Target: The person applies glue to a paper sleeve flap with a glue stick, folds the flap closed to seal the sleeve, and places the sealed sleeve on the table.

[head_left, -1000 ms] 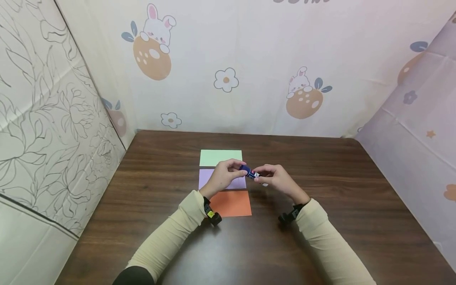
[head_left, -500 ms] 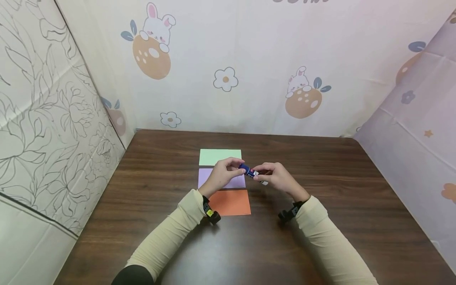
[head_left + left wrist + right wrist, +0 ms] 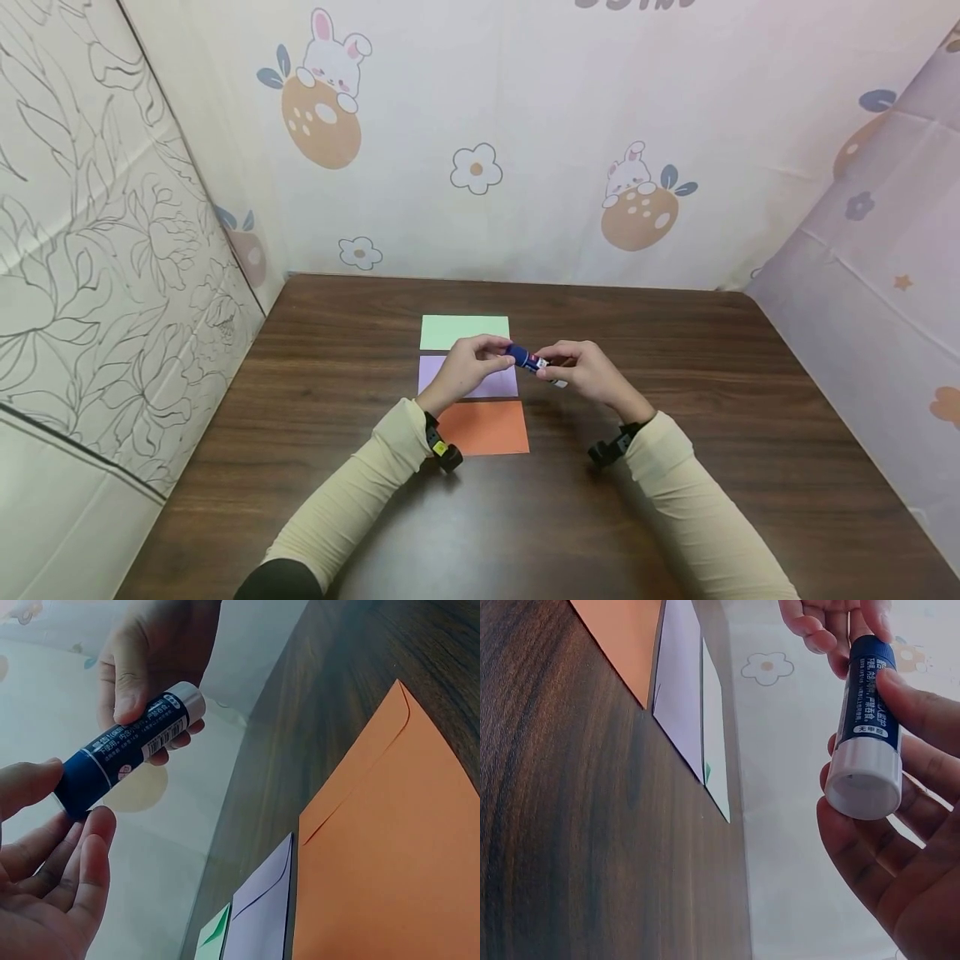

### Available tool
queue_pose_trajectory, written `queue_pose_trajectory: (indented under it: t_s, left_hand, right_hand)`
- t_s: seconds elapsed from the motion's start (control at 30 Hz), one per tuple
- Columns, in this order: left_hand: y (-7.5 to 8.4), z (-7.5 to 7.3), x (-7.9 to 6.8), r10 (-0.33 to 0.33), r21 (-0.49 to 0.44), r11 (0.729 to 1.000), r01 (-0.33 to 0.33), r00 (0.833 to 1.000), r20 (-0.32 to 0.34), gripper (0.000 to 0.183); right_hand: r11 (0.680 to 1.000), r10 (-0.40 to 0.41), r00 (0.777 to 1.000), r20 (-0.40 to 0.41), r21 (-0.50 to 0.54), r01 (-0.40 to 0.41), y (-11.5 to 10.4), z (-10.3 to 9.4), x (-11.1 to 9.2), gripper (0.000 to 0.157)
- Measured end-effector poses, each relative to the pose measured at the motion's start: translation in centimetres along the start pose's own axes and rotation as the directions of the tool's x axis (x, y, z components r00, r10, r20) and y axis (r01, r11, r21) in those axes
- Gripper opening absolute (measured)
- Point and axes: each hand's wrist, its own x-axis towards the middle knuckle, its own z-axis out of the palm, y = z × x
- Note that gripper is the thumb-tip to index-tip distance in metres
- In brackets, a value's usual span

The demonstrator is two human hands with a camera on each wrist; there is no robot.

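Observation:
Both hands hold one glue stick, dark blue with a white base and printed lettering. My left hand pinches its blue capped end between thumb and fingertips. Thumb and fingers of my right hand grip the body near the white base. The stick slants down toward the right above the table. Beneath and beside the left hand lie three envelopes in a column: a green envelope at the back, a purple envelope in the middle and an orange envelope nearest me. The left hand partly covers the purple one.
The dark wooden table runs back to a wall cloth printed with rabbits and flowers. Side panels flank it left and right. Each wrist wears a small black camera, such as the left wrist camera.
The right hand has shifted very slightly up and to the right. Both hands keep hold of the glue stick, and the envelopes have not moved.

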Motion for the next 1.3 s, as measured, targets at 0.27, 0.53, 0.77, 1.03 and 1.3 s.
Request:
queue_pose_trajectory:
  t_s: [0.27, 0.53, 0.77, 1.03, 1.3]
  left_hand:
    - [-0.6, -0.1, 0.3, -0.008, 0.002, 1.000, 0.008, 1.000, -0.014, 0.034]
    - [-0.9, -0.3, 0.2, -0.017, 0.001, 1.000, 0.017, 1.000, -0.019, 0.033]
    - [-1.3, -0.7, 0.1, 0.001, 0.019, 1.000, -0.001, 1.000, -0.024, 0.031]
    - [-1.7, -1.1, 0.0, -0.001, 0.021, 1.000, 0.002, 0.999, -0.042, 0.028]
    - [-1.9, -1.5, -0.3, -0.009, 0.027, 1.000, 0.010, 0.998, -0.058, 0.026]
  right_hand:
    - [1.000, 0.020, 1.000, -0.020, 0.010, -0.019, 0.4, -0.2, 0.0, 0.027]
    - [0.995, 0.098, 0.994, -0.043, -0.008, -0.098, 1.2, -0.6, 0.2, 0.031]
    - [0.983, 0.163, 0.985, -0.054, -0.073, -0.167, 1.7, -0.9, 0.2, 0.033]
    - [0.967, 0.226, 0.973, -0.047, -0.108, -0.230, 3.1, -1.4, 0.3, 0.035]
    - [0.946, 0.270, 0.962, -0.039, -0.173, -0.273, 4.4, -1.6, 0.5, 0.035]
